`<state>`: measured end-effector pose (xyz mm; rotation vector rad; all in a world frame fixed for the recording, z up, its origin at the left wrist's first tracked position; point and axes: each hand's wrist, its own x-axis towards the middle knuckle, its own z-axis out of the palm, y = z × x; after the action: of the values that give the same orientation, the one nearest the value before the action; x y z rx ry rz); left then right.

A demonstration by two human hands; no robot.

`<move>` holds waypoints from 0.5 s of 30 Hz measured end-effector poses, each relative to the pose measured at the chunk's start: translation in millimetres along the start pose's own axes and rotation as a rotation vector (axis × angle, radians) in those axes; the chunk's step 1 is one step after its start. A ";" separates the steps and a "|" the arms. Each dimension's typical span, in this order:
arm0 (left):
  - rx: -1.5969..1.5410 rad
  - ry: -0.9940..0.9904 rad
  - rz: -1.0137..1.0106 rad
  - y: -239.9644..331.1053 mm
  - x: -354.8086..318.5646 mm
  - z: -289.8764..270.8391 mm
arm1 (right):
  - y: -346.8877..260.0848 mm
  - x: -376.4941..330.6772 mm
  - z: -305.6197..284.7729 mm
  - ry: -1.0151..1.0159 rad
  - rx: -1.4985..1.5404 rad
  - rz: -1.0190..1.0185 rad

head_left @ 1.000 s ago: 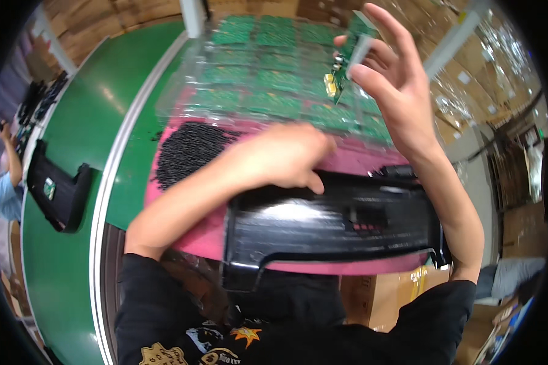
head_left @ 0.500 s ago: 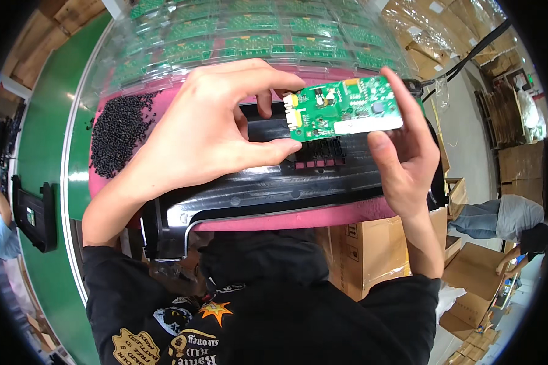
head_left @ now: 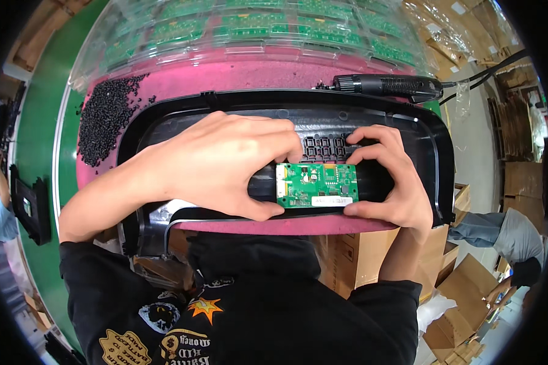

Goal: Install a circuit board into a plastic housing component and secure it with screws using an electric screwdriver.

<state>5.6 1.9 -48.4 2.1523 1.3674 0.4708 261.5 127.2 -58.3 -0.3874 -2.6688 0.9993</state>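
Observation:
A green circuit board (head_left: 320,182) with white connectors at its left end and a white label strip is held level between my two hands. My left hand (head_left: 225,164) pinches its connector end between thumb and fingers. At the other end, my right hand (head_left: 389,179) grips it with the thumb at the near corner and the fingers at the far one. Beneath lies a large black plastic housing (head_left: 225,109), open side up. Its grid of digit-shaped cutouts (head_left: 324,148) shows just beyond the board. Whether the board touches the housing is hidden.
A heap of small black screws (head_left: 106,121) lies on the pink mat (head_left: 237,72) at left. A black electric screwdriver (head_left: 389,87) rests behind the housing. Clear trays of green boards (head_left: 249,27) stand at the back. Cardboard boxes (head_left: 371,255) are at right; another person (head_left: 511,237) is beyond.
The circuit board has come down and toward me, from tilted above the housing to level over its near side. My right fingers have curled in, and the electric screwdriver is now fully visible.

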 end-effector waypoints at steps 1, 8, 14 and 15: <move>0.032 0.024 -0.014 -1.1 -1.8 -0.1 | -1.3 2.0 1.4 0.015 -0.013 0.023; 0.031 0.097 -0.143 -5.7 3.1 4.1 | -3.0 3.0 11.7 0.129 -0.089 0.097; 0.050 0.105 -0.141 -4.6 4.2 4.0 | -2.7 1.5 13.2 0.141 -0.114 0.121; 0.055 0.099 -0.146 -4.5 4.2 3.7 | -3.2 2.1 12.8 0.132 -0.113 0.120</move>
<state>6.2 6.3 -54.0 2.0779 1.5967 0.4933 254.8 117.9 -65.1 -0.6208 -2.6150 0.8262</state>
